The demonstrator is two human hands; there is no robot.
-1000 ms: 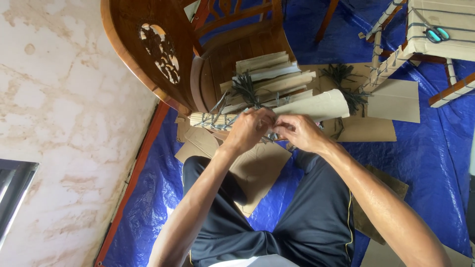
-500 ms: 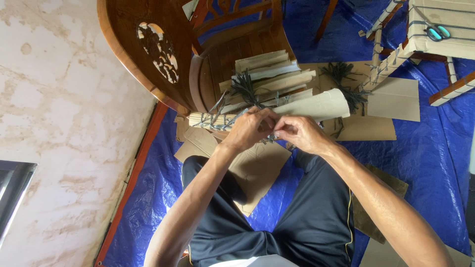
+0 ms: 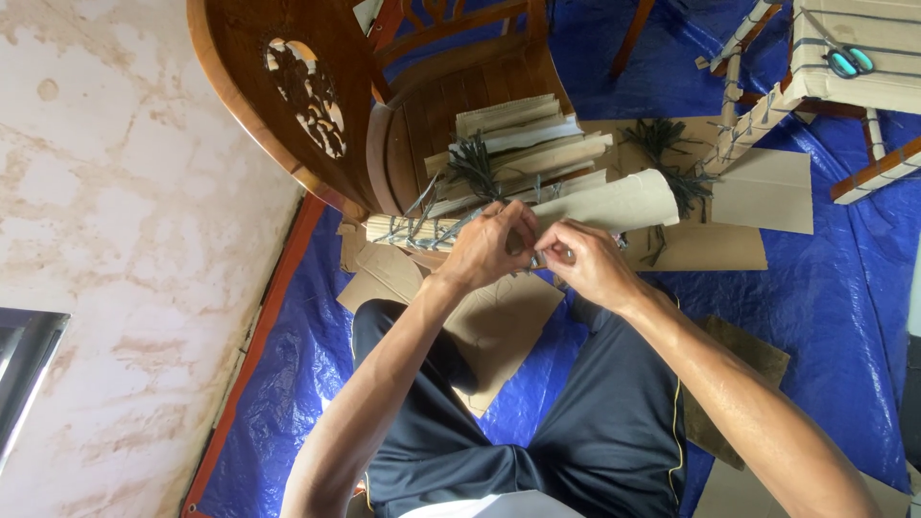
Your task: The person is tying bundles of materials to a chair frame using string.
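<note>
Left hand (image 3: 487, 251) and right hand (image 3: 585, 266), fingers pinched shut, apparently on thin grey twine binding a long tan bundle of wooden slats and rolled card (image 3: 537, 213), resting across a brown wooden chair (image 3: 384, 115) above blue tarpaulin (image 3: 825, 317).

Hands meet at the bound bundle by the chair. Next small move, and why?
Probably draw the tie snug. Left hand and right hand pinch together at one spot on the long cardboard bundle, whose left end is already wrapped in dark cord. What the fingertips pinch is too small to tell.
</note>
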